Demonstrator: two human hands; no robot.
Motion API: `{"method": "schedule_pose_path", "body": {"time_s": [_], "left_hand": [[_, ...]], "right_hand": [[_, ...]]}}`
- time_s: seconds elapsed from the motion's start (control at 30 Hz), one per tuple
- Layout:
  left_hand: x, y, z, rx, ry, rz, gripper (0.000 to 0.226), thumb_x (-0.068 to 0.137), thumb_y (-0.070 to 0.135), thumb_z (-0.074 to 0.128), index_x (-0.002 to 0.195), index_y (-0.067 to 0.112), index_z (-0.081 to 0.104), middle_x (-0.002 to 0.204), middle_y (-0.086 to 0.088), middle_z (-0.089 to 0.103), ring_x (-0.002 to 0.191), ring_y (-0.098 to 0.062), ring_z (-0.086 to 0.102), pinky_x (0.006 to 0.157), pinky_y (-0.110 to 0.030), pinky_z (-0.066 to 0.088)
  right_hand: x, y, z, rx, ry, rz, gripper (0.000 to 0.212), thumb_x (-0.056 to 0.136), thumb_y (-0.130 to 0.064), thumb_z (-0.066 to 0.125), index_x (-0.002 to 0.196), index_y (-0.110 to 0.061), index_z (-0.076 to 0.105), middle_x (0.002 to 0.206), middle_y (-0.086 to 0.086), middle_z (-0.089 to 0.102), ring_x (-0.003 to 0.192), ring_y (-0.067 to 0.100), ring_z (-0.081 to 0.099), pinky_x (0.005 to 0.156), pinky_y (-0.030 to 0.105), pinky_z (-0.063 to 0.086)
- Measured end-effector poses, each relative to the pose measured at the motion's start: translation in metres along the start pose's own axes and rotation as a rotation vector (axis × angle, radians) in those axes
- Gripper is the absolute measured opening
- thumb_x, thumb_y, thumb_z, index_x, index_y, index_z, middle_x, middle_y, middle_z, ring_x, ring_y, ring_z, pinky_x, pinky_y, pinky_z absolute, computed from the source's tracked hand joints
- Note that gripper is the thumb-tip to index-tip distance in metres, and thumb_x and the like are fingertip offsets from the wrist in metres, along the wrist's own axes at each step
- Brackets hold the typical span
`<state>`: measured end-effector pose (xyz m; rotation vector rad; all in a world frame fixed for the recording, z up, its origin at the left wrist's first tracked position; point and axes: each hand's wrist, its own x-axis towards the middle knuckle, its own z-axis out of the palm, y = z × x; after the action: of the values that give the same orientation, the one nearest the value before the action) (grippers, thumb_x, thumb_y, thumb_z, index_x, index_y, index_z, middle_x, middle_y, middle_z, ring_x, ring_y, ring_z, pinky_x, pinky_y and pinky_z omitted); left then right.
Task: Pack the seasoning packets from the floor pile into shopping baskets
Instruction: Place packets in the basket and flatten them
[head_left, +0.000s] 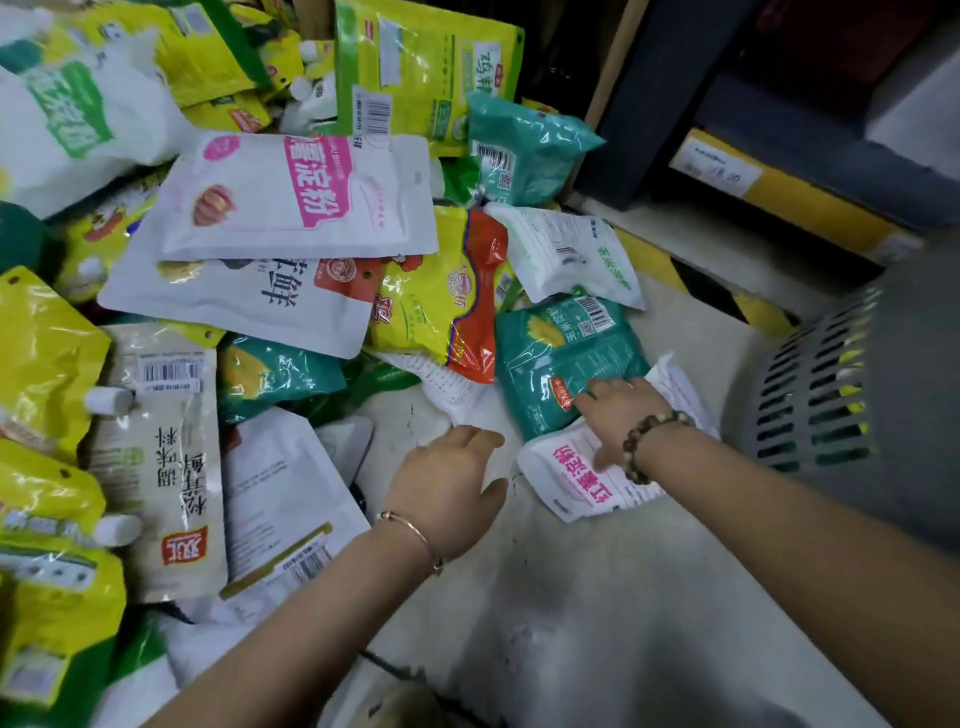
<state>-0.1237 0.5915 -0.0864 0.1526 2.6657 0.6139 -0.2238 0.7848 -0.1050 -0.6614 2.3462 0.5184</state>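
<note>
Left hand (447, 493) near teal packet (558, 353) (right hand (621, 413) atop)

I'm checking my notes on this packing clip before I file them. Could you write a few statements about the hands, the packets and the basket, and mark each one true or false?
1. The right hand rests on a teal packet. True.
2. The left hand holds a yellow packet. False: it is open and holds nothing, over the floor.
3. A grey basket stands to the right of the right hand. True.
4. The bead bracelet is on the left wrist. False: it is on the right wrist; the left wrist wears a thin bangle.
</note>
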Motion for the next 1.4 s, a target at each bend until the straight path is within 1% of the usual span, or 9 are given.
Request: {"method": "schedule_pose_path", "body": {"time_s": [0.33,0.6,0.67,0.83,0.93,1.07,1.2,1.33,1.4], "left_hand": [[-0.006,0.002,0.018,-0.147,-0.072,-0.037,0.045,0.094,0.037,0.046,0.137,0.029,0.04,0.139,0.006,0.044,0.12,-0.015,0.049,0.096,-0.027,0.041],[-0.008,-0.004,0.025,-0.384,-0.045,-0.124,0.038,0.092,0.031,0.053,0.13,0.026,0.05,0.131,0.004,0.053,0.112,-0.012,0.053,0.09,-0.021,0.038],[-0.008,-0.008,0.026,-0.565,0.033,-0.215,0.032,0.09,0.025,0.058,0.122,0.022,0.057,0.122,0.003,0.058,0.1,-0.01,0.056,0.085,-0.017,0.039],[-0.01,-0.012,0.021,-0.967,0.138,-0.351,0.02,0.087,0.015,0.063,0.107,0.013,0.063,0.102,-0.001,0.06,0.08,0.002,0.054,0.065,0.001,0.04],[-0.01,-0.008,0.017,-1.035,0.082,-0.298,0.023,0.089,0.017,0.061,0.111,0.011,0.063,0.101,0.002,0.061,0.084,0.001,0.054,0.068,0.002,0.039],[-0.011,0.002,0.008,-1.239,0.039,-0.24,0.011,0.092,0.012,0.055,0.096,0.014,0.065,0.082,0.007,0.065,0.073,0.001,0.059,0.065,-0.004,0.042],[-0.013,0.007,0.005,-1.386,0.105,-0.212,0.01,0.087,0.008,0.059,0.081,0.014,0.065,0.071,0.007,0.068,0.069,-0.005,0.062,0.072,-0.019,0.051],[-0.01,0.003,0.001,-1.516,0.286,-0.317,0.023,0.085,0.0,0.06,0.067,0.011,0.052,0.059,0.006,0.063,0.057,-0.005,0.059,0.062,-0.024,0.052],[-0.008,-0.001,0.0,-1.432,0.368,-0.321,0.032,0.086,-0.001,0.06,0.061,0.011,0.045,0.047,0.011,0.053,0.047,0.001,0.051,0.051,-0.018,0.05]], "right_hand": [[0.001,0.005,0.013,0.012,-0.061,-0.068,0.09,0.058,-0.064,0.075,0.131,-0.022,0.042,0.131,0.0,0.045,0.122,0.02,0.04,0.107,0.036,0.031],[-0.012,0.002,0.018,0.249,-0.057,-0.032,0.041,0.073,-0.052,0.071,0.101,-0.025,0.061,0.101,-0.003,0.065,0.097,0.018,0.059,0.082,0.029,0.048],[-0.022,0.004,0.023,0.499,0.022,0.045,0.03,0.076,-0.044,0.073,0.096,-0.024,0.064,0.093,-0.004,0.065,0.09,0.017,0.061,0.075,0.026,0.048],[-0.05,-0.009,0.03,1.572,0.174,0.168,0.009,0.077,-0.004,0.072,0.081,-0.011,0.067,0.09,0.006,0.072,0.075,0.014,0.068,0.066,0.027,0.055],[-0.057,-0.026,0.028,1.82,0.21,0.116,0.006,0.077,-0.006,0.072,0.08,-0.009,0.068,0.087,0.01,0.073,0.074,0.019,0.07,0.064,0.031,0.057],[-0.057,-0.046,0.032,2.063,0.18,-0.038,0.06,0.039,-0.044,0.092,0.084,-0.008,0.072,0.092,0.013,0.073,0.083,0.025,0.07,0.065,0.031,0.056],[-0.055,-0.057,0.028,2.155,0.203,-0.047,0.081,0.034,-0.048,0.092,0.098,-0.005,0.067,0.099,0.013,0.072,0.088,0.024,0.069,0.07,0.03,0.056],[-0.061,-0.061,0.017,2.149,0.232,0.058,0.017,0.077,-0.012,0.07,0.092,-0.006,0.066,0.084,0.005,0.074,0.077,0.02,0.07,0.06,0.024,0.055],[-0.061,-0.063,0.016,2.111,0.298,0.167,0.008,0.084,-0.005,0.063,0.091,-0.005,0.067,0.08,0.003,0.074,0.072,0.017,0.07,0.056,0.023,0.054]]}}
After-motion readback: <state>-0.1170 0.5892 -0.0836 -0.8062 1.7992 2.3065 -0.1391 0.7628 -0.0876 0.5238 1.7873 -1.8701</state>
